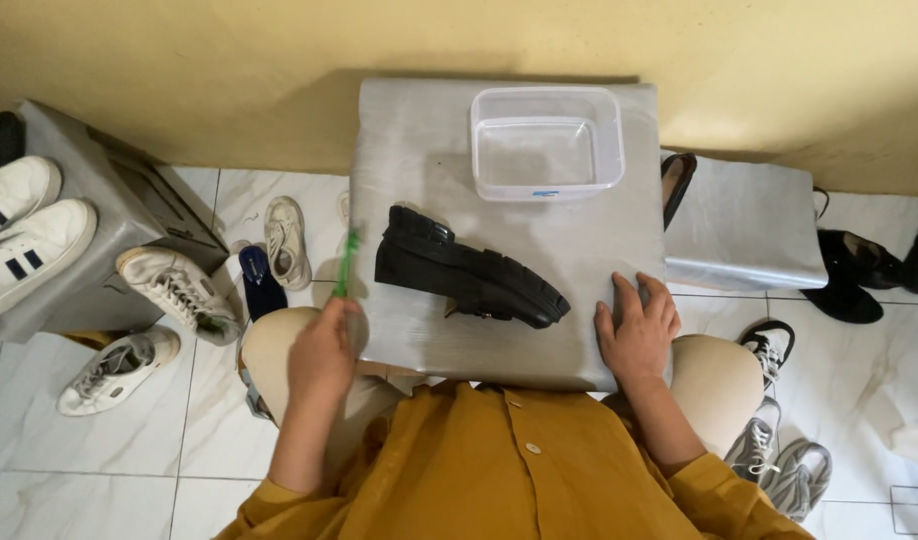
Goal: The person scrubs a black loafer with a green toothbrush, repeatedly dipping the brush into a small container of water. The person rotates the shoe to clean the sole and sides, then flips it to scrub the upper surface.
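White sneakers [24, 235] sit on a grey box at the far left. The left hand [324, 350] is closed around a thin green brush [347, 262] (it points up). Next comes a black shoe [466, 280] lying on the grey table [419, 150], with a clear tub [546, 143] behind it. The right hand [639, 325] rests flat and open on the table's edge.

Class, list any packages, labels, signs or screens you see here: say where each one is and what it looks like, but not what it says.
Plastic container: far side of the grey table, beyond the black shoe; clear, rectangular, rounded corners, looks empty.
Label: on the container's near rim; small blue strip.
No signs or screens in view.
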